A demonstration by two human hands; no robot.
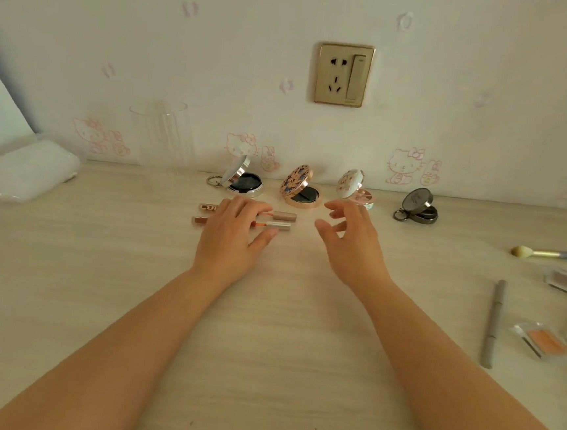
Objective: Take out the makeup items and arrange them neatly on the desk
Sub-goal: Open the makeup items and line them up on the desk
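I see my left hand (pixel 230 234) lying flat with straight fingers on two lip gloss tubes (pixel 280 221), which lie side by side near the back edge of the desk (pixel 263 350); it presses on them and does not grip. My right hand (pixel 348 244) hovers just beside, fingers loosely spread, and holds nothing. Along the back edge four open compacts stand in a row: a silver compact (pixel 242 178), a gold patterned compact (pixel 301 189), a white floral compact (pixel 354 188) and a dark grey compact (pixel 417 207). Near the right edge lie a makeup brush (pixel 546 253), a grey pencil (pixel 492 324) and an orange blush palette (pixel 543 342). At the back left a clear glass (pixel 162 135) stands beside a white pouch (pixel 25 171).
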